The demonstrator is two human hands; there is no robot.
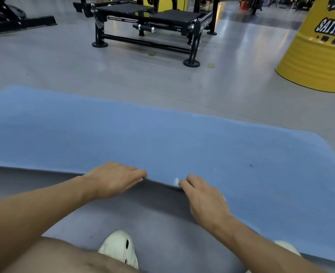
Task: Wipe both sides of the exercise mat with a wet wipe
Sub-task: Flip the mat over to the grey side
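The blue foam exercise mat (182, 138) lies across the middle of the frame on the grey smooth floor (162, 85), running from the left edge to the lower right. Its near long edge is raised off the floor at lower centre, with shadow beneath it. The left hand (113, 180) grips this raised edge, fingers curled over the top surface. The right hand (204, 201) grips the same edge just to the right, the two hands close but apart. A small part of the white wet wipe (176, 181) shows at the right fingertips, against the mat. A white perforated clog shoe (119, 249) stands on the floor at bottom centre. A black steel gym machine frame (149, 26) stands at upper centre. A yellow ribbed drum with black lettering (318, 52) occupies the upper right.
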